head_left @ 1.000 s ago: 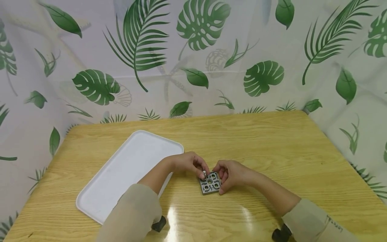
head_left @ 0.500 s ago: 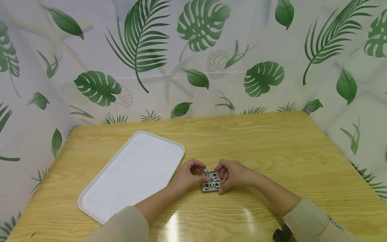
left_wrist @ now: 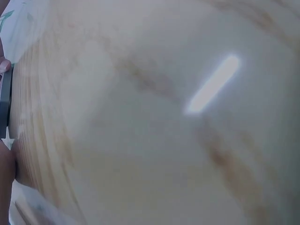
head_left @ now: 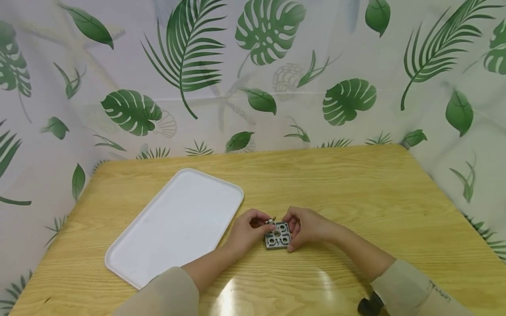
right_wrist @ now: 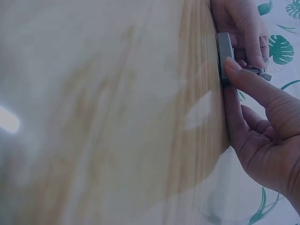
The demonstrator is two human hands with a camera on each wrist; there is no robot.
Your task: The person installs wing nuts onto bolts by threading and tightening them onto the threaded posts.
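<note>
A square grey metal plate (head_left: 278, 242) with several round holes lies flat on the wooden table. At its far left corner a small metal bolt (head_left: 270, 221) stands up, and my left hand (head_left: 246, 232) pinches it between thumb and fingers. My right hand (head_left: 310, 226) grips the plate's right side, thumb at the near corner and fingers at the far one. From the right wrist view, the bolt (right_wrist: 265, 75) juts out from the face of the plate (right_wrist: 225, 44). Only a dark edge of the plate (left_wrist: 6, 96) shows in the left wrist view.
A white rectangular tray (head_left: 174, 228) lies at an angle to the left of the plate, near my left forearm. The wooden table (head_left: 356, 184) extends right and back to a leaf-print cloth (head_left: 221, 70).
My left hand has shifted its hold on the bolt, with the wrist lowered and the thumb now lying beside the bolt over the plate. My right hand stays on the plate.
</note>
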